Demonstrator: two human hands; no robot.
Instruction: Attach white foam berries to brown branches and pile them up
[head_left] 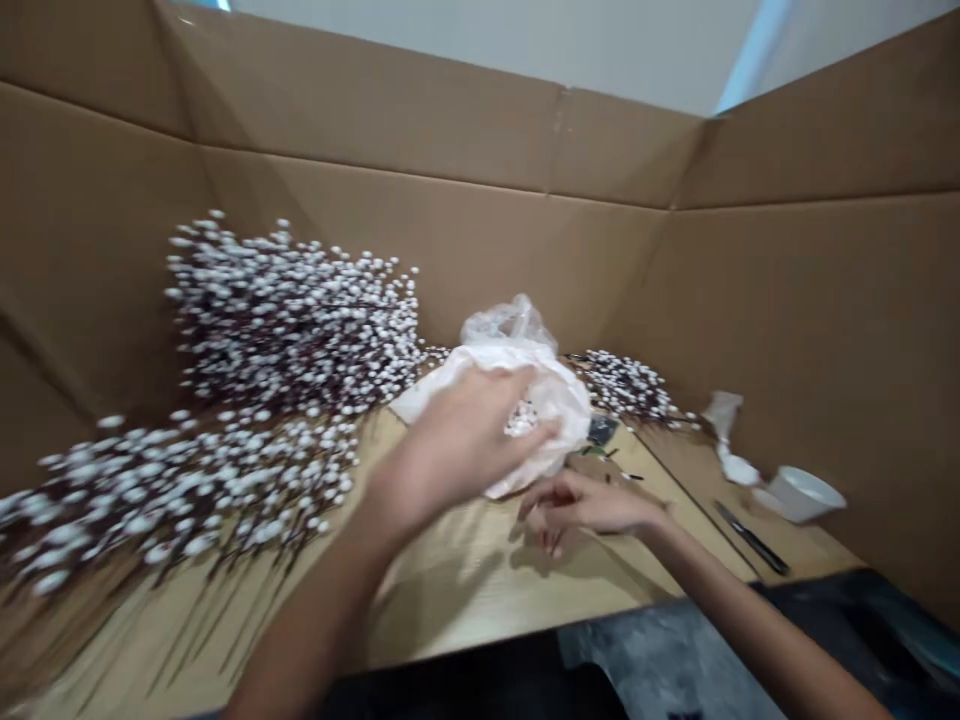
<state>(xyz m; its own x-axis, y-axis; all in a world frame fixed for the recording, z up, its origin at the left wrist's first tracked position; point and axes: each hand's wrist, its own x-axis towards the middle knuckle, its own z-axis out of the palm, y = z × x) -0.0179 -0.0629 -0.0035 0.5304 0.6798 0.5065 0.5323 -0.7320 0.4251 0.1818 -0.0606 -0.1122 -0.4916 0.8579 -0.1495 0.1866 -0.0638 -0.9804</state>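
Observation:
My left hand (469,435) reaches over the mouth of a white plastic bag (566,400), its thumb and fingers apart and blurred by motion. Small white pieces (521,418) show inside the bag, just past the fingers. I cannot tell whether this hand touches the bag. Low over the wooden table, in front of the bag, is my right hand (592,505). Its fingers bend downward and are smeared, so anything between them is not clear. Beside it lies a brown piece (592,465) with small dark and green bits on it.
Dark stems with white buds (300,320) are piled at the back left; more stems (187,480) lie in front. A smaller bunch (626,385) lies behind the bag. At right are a knife (754,540), a white cup (806,495) and a small clear bag (724,420). Cardboard walls (450,230) surround the table.

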